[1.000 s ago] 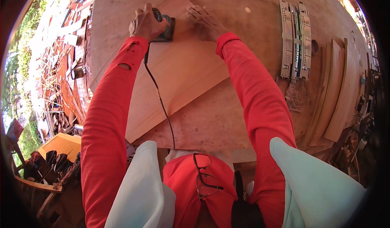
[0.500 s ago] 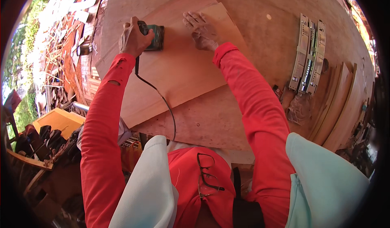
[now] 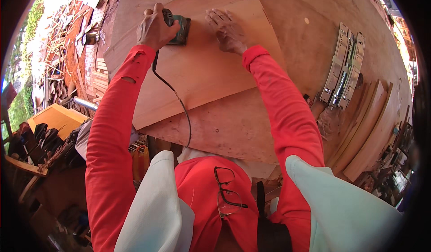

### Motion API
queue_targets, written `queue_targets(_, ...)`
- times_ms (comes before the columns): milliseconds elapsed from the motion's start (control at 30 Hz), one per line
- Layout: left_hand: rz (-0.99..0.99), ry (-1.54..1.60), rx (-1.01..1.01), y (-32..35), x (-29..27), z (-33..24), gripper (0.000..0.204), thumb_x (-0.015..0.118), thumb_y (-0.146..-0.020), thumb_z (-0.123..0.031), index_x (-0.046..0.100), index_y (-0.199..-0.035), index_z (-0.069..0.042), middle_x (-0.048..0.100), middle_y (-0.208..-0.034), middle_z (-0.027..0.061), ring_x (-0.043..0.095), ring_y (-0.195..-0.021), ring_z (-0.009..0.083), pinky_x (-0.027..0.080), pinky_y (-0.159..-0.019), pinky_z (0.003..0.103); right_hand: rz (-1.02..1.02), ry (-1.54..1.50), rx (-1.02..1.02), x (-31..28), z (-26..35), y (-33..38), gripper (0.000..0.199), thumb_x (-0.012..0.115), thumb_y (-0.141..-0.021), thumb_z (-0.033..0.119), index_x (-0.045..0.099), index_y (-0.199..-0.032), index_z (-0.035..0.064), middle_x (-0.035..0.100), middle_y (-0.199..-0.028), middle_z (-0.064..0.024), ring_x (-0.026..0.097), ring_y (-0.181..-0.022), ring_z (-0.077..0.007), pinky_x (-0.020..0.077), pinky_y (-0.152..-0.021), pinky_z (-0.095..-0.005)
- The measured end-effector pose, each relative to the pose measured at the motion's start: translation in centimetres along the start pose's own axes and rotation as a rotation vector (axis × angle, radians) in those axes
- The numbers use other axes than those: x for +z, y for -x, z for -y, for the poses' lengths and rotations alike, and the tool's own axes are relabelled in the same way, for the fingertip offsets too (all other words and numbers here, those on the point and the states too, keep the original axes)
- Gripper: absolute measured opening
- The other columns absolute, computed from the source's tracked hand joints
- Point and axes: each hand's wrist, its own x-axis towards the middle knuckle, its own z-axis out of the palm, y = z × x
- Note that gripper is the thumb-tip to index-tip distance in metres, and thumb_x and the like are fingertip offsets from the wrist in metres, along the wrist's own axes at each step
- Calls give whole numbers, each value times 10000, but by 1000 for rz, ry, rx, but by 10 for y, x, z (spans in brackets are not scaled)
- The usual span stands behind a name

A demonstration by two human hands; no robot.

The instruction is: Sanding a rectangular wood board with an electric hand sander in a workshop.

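Left hand (image 3: 155, 29) grips dark green-and-black power sander (image 3: 181, 31), right hand (image 3: 226, 31) lies flat

The sander rests on a broad, light-brown wooden sheet (image 3: 206, 77); the right hand is palm-down on that sheet, near the sander's right side. A thin black cord (image 3: 181, 101) runs from the sander toward the person. Slim silvery metal rails (image 3: 343, 68) lie farther right on the brown wooden tabletop (image 3: 310, 50).

Torn red left sleeve (image 3: 111, 140)

The person's left hand (image 3: 155, 29) is gripping a green sander (image 3: 182, 31) on a wooden board (image 3: 206, 74), and the right hand (image 3: 227, 32) is resting on the board nearby.
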Motion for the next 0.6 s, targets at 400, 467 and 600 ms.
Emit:
queue_targets(400,174,30,186,-50,6,-94,678,733,-747,-355,504,-1300,-35,585,-1237,331,664,-1056,498,574,-860,541,-780,-274,470,-58,-11,104,303,584,-869,80,604,-1146,-41,620,-1083,-230,561,-1069,-419,460,-962,-512)
queue_targets(467,175,-21,185,-56,3,-104,682,733,-742,-348,501,-1301,-34,586,-1232,331,663,-1050,502,574,-861,542,-823,47,557,-54,-13,141,271,588,-903,109,602,-1126,-45,616,-1052,-228,553,-1043,-419,455,-932,-515)
queue_targets(600,120,-18,199,-73,8,-141,692,736,-731,-344,499,-1301,-31,587,-1227,332,662,-1043,509,573,-862,542,-732,-184,1157,-21,14,241,233,619,-956,195,591,-1040,-21,614,-996,-229,577,-924,-411,466,-841,-508)
